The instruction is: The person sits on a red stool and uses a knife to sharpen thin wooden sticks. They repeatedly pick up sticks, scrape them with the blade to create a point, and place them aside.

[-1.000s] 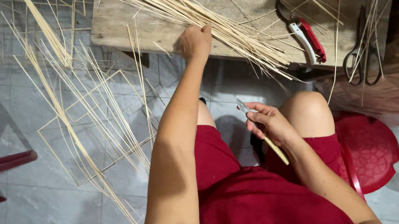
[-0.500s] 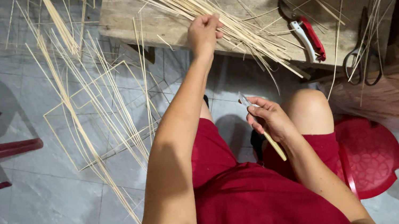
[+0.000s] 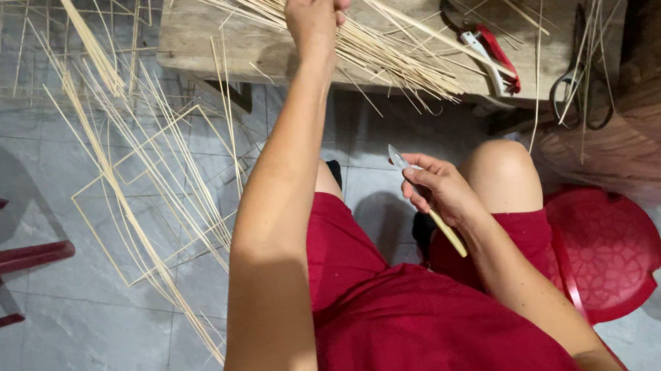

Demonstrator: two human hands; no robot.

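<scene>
Pale thin bamboo sticks (image 3: 340, 27) lie fanned across the wooden bench; a small wooden-handled knife (image 3: 427, 201) points upward.

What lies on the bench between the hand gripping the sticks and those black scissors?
In the head view, between the left hand and the scissors lie fanned bamboo sticks and red-handled pliers.

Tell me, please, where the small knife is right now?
The knife is in the right hand, held above the lap beside the bare knee.

The person wears a plain dark red short-sleeved top (image 3: 429, 348) and matching dark red shorts (image 3: 339, 238) that end above the knees. Both arms are bare to the hands, with no rings, watch or gloves showing.
</scene>
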